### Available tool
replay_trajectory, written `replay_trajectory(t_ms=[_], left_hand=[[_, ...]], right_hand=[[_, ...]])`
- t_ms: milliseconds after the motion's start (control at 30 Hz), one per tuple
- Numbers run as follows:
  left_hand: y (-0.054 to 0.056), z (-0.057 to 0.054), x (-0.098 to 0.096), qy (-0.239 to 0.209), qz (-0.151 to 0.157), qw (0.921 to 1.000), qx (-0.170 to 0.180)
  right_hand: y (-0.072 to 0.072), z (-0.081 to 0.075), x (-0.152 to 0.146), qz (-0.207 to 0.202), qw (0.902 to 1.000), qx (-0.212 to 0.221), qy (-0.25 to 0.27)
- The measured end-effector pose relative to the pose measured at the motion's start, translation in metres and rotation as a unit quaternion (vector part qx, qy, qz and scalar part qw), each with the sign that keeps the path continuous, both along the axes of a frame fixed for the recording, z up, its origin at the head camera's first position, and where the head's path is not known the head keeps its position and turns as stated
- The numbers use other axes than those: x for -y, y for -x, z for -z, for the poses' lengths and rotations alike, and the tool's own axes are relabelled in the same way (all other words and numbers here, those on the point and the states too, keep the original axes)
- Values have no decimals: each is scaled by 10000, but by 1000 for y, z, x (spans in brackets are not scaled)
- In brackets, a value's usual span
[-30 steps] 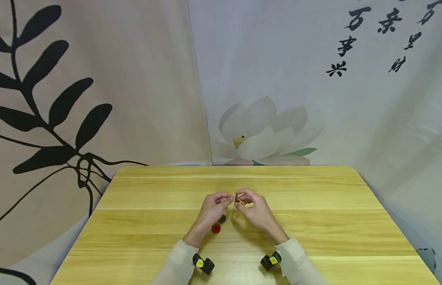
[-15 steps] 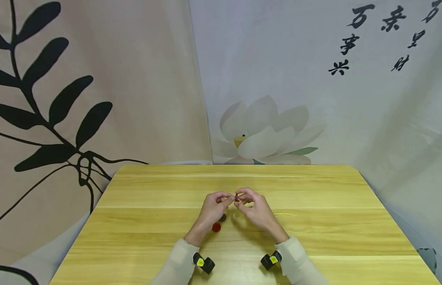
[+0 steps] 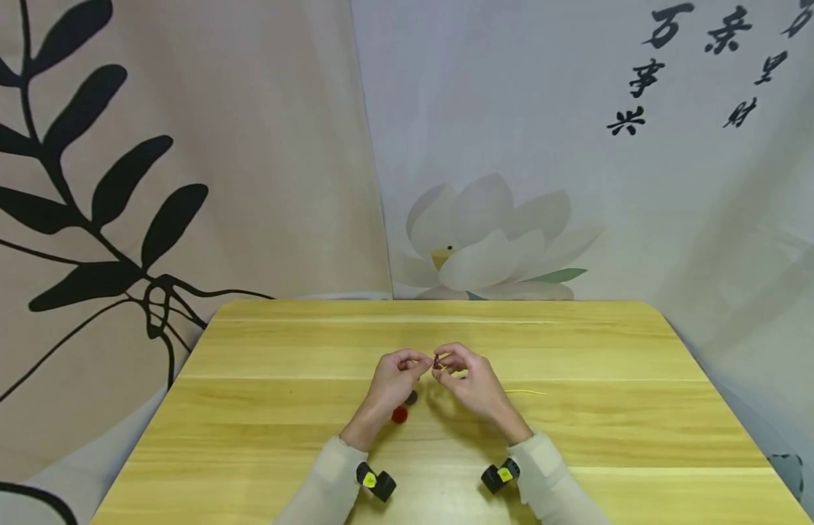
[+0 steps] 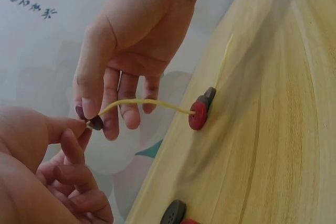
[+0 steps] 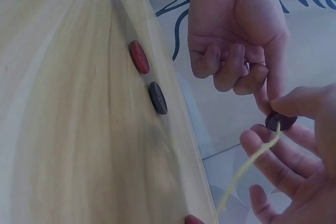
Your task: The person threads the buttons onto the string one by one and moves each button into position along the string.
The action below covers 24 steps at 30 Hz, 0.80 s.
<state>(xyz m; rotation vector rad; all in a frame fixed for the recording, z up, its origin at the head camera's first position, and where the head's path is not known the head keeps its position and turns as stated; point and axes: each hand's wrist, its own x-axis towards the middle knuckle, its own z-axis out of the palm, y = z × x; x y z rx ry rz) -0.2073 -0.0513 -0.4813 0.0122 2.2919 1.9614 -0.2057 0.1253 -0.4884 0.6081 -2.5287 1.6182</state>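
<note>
Above the table, my right hand pinches a dark maroon button between thumb and fingers. A yellow cord passes through this button. My left hand meets it from the other side, thumb and forefinger pinching the short cord end at the button's face; the fingertips partly hide that end. The cord droops from the button to a red button standing on edge on the table, with grey buttons behind it on the same cord. In the head view these strung buttons are hidden behind the right hand.
Two loose buttons lie on the wooden table beside my left wrist: a red one and a dark grey one. The cord's tail stretches out right of my right hand. A printed curtain hangs behind the table.
My left fingertips have moved slightly right, up to the dark button. The right hand keeps its grip, and the head view has tilted a little. The loose buttons lie where they were.
</note>
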Motion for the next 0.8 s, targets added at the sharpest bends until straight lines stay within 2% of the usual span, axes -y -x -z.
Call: replay_trajectory(t_ms=[233,500,800], left_hand=[[-1,-2,-1,52,-20,10000,10],[-1,-3,0,69,-60,10000,22],[-2,-5,0,51,-35,10000,-43]], right_hand=[[-3,-5,3,51,9999,136,93],[-17,-34,8,-64,9996,245,102],[-4,-8,4,36,9999,127,95]])
